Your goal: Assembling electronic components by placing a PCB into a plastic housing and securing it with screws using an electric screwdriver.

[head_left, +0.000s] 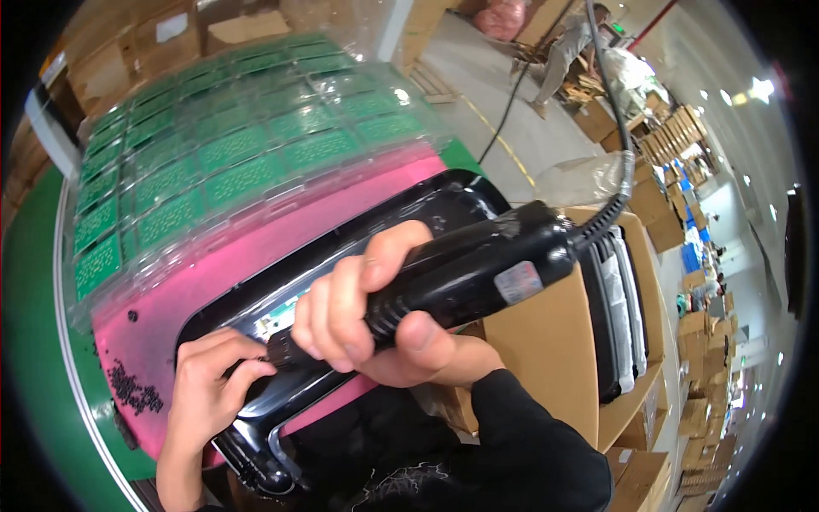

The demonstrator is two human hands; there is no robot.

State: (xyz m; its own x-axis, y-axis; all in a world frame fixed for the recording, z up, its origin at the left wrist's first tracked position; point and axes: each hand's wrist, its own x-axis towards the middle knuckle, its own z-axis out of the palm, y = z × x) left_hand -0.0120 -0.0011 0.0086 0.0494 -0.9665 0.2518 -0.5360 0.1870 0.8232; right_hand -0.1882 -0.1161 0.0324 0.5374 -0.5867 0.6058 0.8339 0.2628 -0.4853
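Black cylindrical corded tool: tip hidden by L hand, prob.
Tiny black loose bits: too small to ID.
Black rubbery cord: cut off, top edge.
Distant grey-clothed person: blurry.

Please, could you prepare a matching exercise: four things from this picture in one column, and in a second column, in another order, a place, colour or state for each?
Things
1. Driver
2. Small parts
3. Left hand
4. Mat

Descriptions
A. Pink
B. Fingers at the driver's tip
C. Gripped by the right hand
D. Black, mostly heaped towards the picture's left

Right pairs: 1-C; 2-D; 3-B; 4-A
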